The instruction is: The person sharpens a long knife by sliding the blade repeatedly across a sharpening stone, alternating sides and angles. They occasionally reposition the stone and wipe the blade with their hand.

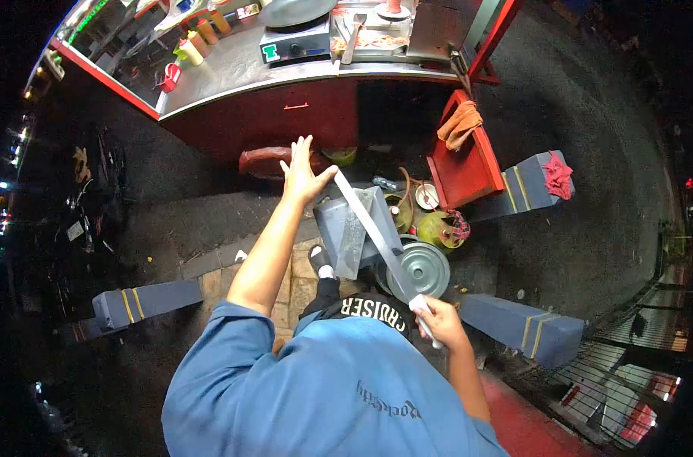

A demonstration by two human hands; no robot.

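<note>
A long knife [375,232] with a white handle slants across the middle of the head view. My right hand [444,323] is closed around its handle, close to my right side. The blade reaches up and to the left, away from me. At its far end is my left hand [304,180], fingers stretched and spread, with the thumb right at the blade's tip. Beneath the blade a grey rectangular container [339,225] is partly covered by it. A round grey lid-like disc [425,270] lies lower, near the knife's handle end.
Ahead stands a red food cart [247,122] with a griddle [297,11], sauce bottles [196,47] and a meat-strewn tray [369,42]. An orange cloth [460,126] hangs on its open red door [468,167]. Green gas cylinders [436,230] and grey blocks [525,327] stand around me.
</note>
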